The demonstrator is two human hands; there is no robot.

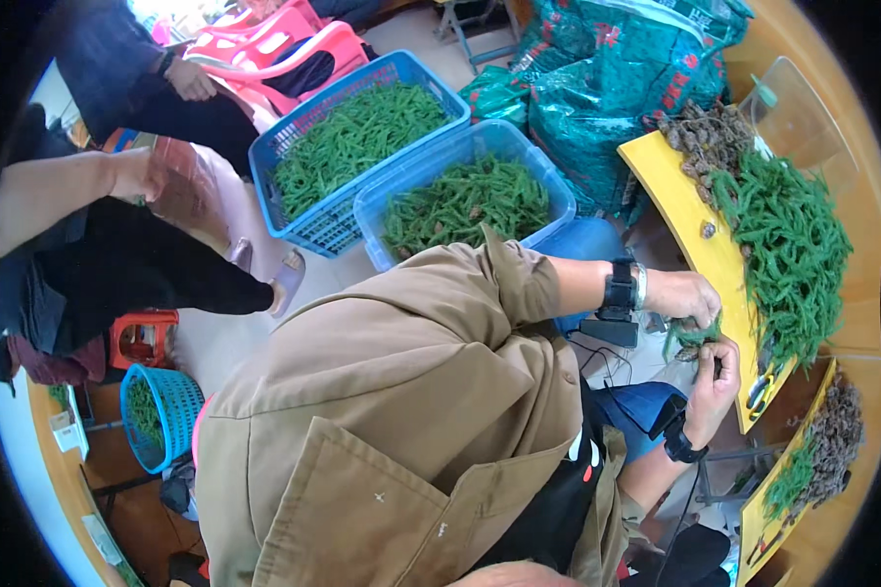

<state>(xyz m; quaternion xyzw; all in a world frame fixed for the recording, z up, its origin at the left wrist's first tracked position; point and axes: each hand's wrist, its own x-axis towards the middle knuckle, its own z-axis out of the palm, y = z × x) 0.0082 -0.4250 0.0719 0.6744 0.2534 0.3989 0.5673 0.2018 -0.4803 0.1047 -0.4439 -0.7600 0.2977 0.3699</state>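
My left hand (pixel 690 298), a black watch and a pale bracelet on its wrist, is closed on a green pine sprig (pixel 679 335). Just below it, my right hand (pixel 715 380) pinches at a small brown pine cone (pixel 688 353) against the sprig; the fingers partly hide where the two meet. Both hands are at the near edge of a yellow board (pixel 697 256). On that board lie a heap of green sprigs (pixel 791 259) and a pile of brown pine cones (pixel 703 147). Scissors (pixel 760 391) rest at its lower end.
A clear tub (pixel 367 210) of sprigs and a blue basket (pixel 282 233) of sprigs stand beyond my left arm. Large green sacks (pixel 582 117) stand behind. Co-workers sit at the left, near a round blue basket (pixel 174 396). Another yellow board (pixel 754 523) is at lower right.
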